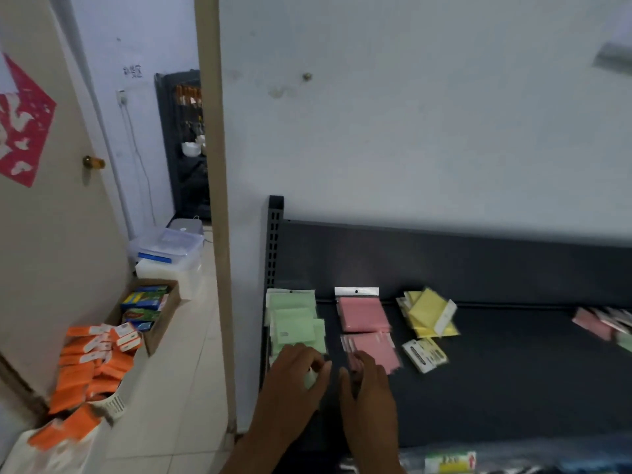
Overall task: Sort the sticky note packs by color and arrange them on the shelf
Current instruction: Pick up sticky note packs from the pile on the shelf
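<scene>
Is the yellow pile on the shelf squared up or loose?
Loose. The yellow packs lie fanned at differing angles on the shelf, and one pack lies apart, in front of the pile.

A white wall [410, 114] stands beside an open beige door [51, 234] and pale tiled floor [178, 388].

Matt dark metal shelf [513, 371] — glossy plastic-wrapped packs [364, 314]

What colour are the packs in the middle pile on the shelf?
Pink. The middle packs show best in the head view.
</scene>
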The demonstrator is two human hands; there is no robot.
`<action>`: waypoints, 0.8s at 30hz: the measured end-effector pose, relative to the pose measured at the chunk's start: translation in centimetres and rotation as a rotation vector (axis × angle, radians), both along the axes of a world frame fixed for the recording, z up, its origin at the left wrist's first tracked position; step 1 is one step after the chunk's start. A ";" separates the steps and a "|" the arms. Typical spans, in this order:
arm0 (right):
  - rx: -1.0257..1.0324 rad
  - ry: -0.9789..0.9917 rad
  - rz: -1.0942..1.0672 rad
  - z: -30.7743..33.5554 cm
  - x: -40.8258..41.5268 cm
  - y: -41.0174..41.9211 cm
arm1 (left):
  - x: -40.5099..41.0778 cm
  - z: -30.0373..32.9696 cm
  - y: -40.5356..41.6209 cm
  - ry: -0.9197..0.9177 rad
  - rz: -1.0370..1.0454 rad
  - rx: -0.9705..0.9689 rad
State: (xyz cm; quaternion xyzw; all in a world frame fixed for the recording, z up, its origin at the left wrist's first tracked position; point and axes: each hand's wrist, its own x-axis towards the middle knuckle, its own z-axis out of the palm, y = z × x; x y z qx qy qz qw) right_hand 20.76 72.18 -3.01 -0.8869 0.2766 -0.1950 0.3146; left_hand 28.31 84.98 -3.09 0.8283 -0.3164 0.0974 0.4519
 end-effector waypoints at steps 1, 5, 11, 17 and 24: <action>-0.034 0.003 0.011 0.2 -0.1 -0.9 | 0.3 0.3 -1.0 -0.049 -0.027 0.035; -0.133 -0.041 -0.032 1.2 -0.2 -5.2 | 1.7 1.9 -5.0 -0.146 -0.098 0.091; -0.077 -0.142 -0.056 2.9 -1.2 -9.9 | 1.2 3.3 -10.6 -0.151 -0.166 0.129; -0.034 -0.183 -0.102 2.9 -3.5 -14.8 | -1.6 4.1 -17.6 -0.146 -0.241 0.138; -0.014 -0.230 -0.183 4.0 -7.2 -21.9 | -4.7 5.0 -25.7 -0.165 -0.330 0.110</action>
